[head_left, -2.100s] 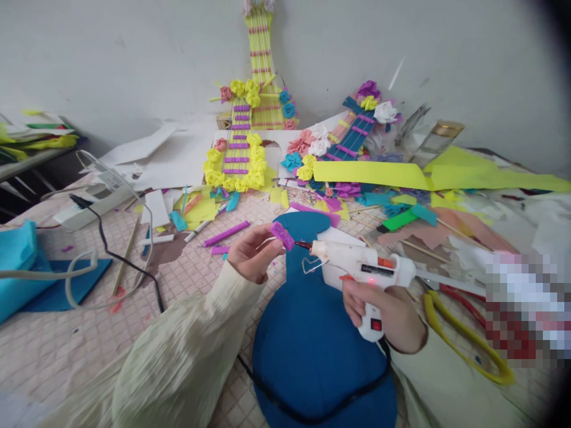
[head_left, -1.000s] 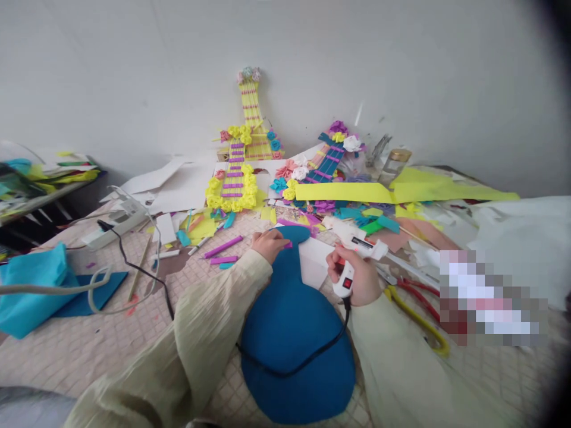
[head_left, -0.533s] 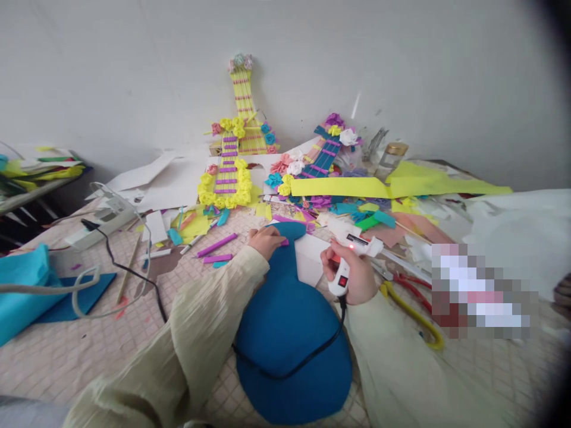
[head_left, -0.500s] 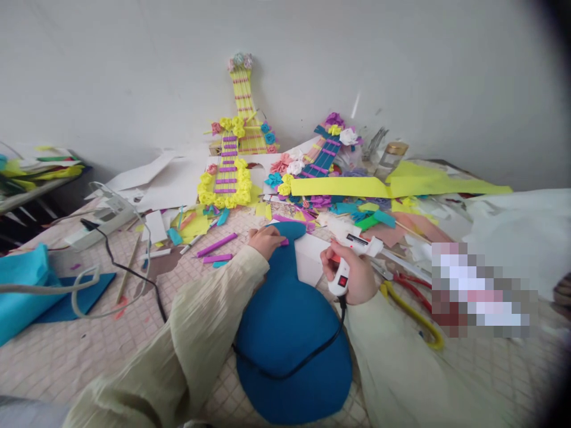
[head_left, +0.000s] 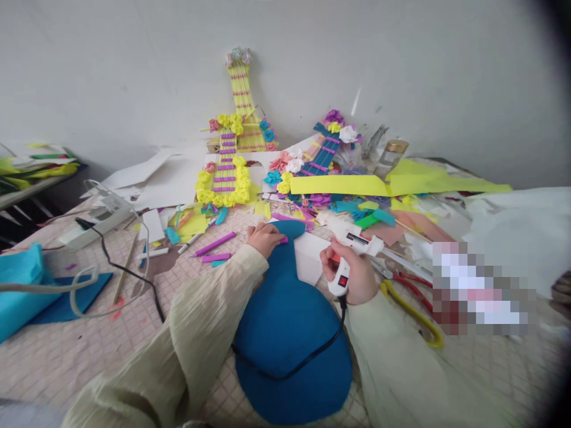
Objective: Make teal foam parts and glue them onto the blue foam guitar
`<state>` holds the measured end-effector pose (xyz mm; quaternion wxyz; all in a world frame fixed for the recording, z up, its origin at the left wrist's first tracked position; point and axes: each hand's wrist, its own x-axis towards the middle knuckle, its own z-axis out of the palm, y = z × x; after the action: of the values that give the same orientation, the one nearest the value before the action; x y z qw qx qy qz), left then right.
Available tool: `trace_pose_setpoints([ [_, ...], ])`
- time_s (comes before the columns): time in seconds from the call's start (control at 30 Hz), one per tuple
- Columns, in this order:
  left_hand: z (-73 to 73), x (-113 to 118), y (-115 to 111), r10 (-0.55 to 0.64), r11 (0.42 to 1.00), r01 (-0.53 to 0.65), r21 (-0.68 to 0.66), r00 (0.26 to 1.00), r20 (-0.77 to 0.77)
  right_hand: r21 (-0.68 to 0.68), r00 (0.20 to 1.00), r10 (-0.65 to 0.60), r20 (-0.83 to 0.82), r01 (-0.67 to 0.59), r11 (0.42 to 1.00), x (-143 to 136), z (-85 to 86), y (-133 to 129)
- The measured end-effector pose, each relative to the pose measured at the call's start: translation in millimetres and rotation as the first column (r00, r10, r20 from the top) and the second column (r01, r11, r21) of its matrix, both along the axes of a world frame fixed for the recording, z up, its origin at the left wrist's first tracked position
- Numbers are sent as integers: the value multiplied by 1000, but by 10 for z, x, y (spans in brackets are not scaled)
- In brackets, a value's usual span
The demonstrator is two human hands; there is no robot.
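A blue guitar-shaped cutout [head_left: 292,333] lies flat in front of me, its narrow neck pointing away. At the upper left of the neck, my left hand [head_left: 264,239] pinches a small purple strip [head_left: 284,239], most of it hidden by the fingers. My right hand [head_left: 352,270] is wrapped around the handle of a white glue gun [head_left: 352,241], right of the neck. The gun's nozzle points up and left. Its black cord [head_left: 289,373] drapes across the cutout's wide body. Two loose purple strips [head_left: 216,244] rest left of my left hand.
Decorated paper guitars [head_left: 227,160] lean near the wall, among colourful paper scraps. A power strip [head_left: 96,223] with cables lies at left. Scissors with yellow and red handles [head_left: 413,315] are beside my right forearm. A long yellow paper strip [head_left: 341,186] spans the back, near a gold-lidded jar [head_left: 393,153].
Both hands keep nearly the same position, the left still at the neck with the purple strip. The view has shifted very slightly.
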<state>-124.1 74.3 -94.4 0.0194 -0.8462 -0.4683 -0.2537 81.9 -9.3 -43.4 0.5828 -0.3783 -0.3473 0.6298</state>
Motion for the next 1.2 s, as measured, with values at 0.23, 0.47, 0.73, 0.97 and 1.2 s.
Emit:
trace_pose_setpoints([
  [0.23, 4, -12, 9, -9, 1000, 9, -3, 1000, -18, -9, 1000, -9, 18, 9, 1000, 5, 0, -3],
  [0.47, 20, -8, -28, -17, 1000, 17, -1, 1000, -24, -26, 998, -58, 26, 59, 998, -48, 80, -37],
  [0.73, 5, -15, -13, -28, 999, 28, 26, 1000, -12, -27, 996, -83, 19, 84, 996, -71, 107, -62],
  [0.97, 8, -10, -15, -34, 999, 35, 22, 999, -4, -22, 997, -80, 18, 81, 996, -67, 99, -63],
  [1.2, 3, 2, -13, -22, 1000, 22, 11, 1000, -8, -24, 998, -58, 32, 59, 998, -58, 76, -54],
])
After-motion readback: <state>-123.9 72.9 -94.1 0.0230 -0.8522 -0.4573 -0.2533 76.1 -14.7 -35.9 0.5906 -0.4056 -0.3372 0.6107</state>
